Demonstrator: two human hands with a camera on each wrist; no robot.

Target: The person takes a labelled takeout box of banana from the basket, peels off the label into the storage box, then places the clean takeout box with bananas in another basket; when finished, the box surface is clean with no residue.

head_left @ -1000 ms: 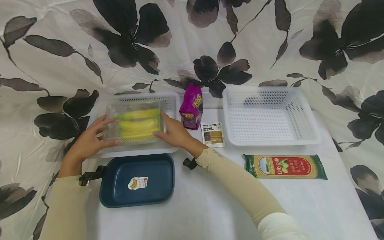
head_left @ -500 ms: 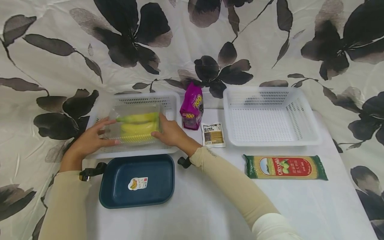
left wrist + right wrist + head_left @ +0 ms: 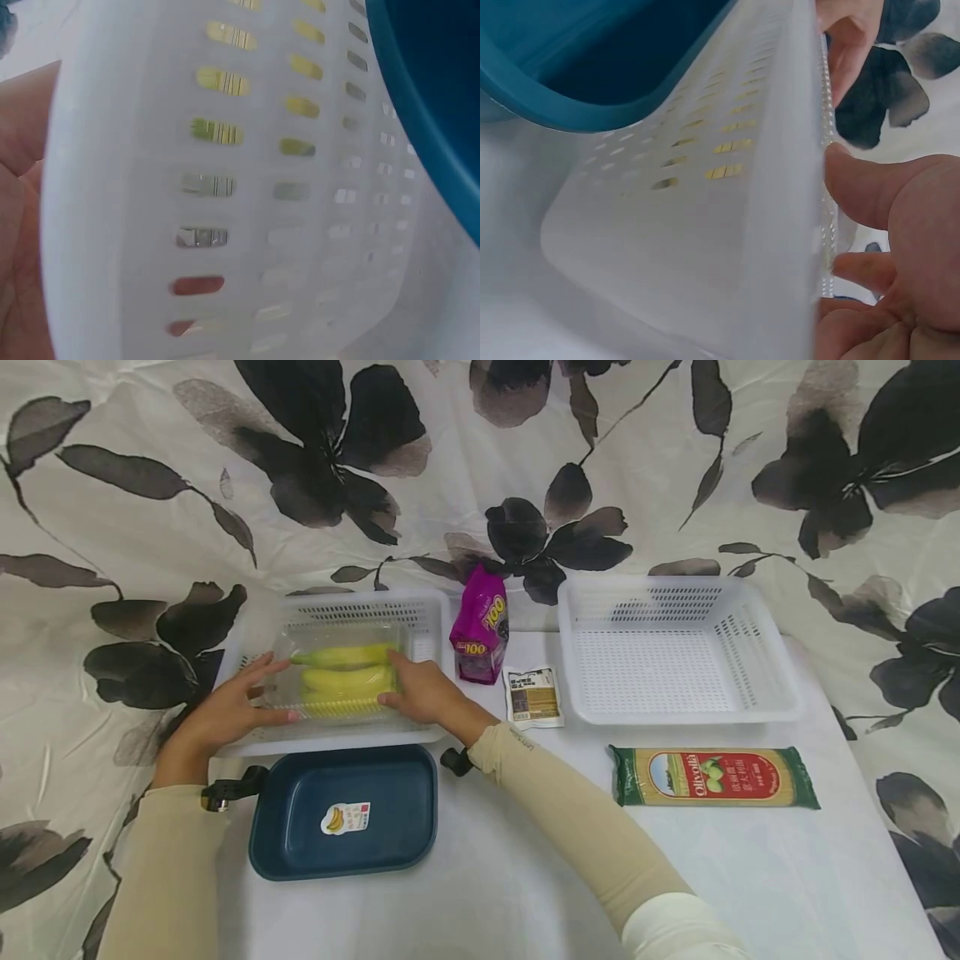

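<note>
A clear plastic box of yellow bananas [image 3: 348,681], green at one tip, sits low within the left white basket [image 3: 431,618]. My left hand [image 3: 225,706] holds the box's left end, thumb on the near side and fingers on the far side. At the right end, my right hand [image 3: 429,693] grips it between thumb and fingers. In the left wrist view, the basket wall [image 3: 150,187] hides most of that hand, and yellow shows through its slots. The right wrist view shows my right thumb [image 3: 870,184] at the box's ridged edge, just beyond the basket rim.
A dark blue tray [image 3: 300,852] with a banana sticker stands in front of the left basket. Right of it are a purple bag [image 3: 478,635] and a small sachet [image 3: 532,697]. A second white basket [image 3: 675,714] stands farther right, behind a spaghetti pack [image 3: 712,777].
The box has gone down into the left basket, shifting slightly right at its left end. Both hands have moved with it and still hold its ends; the right has shifted slightly left.
</note>
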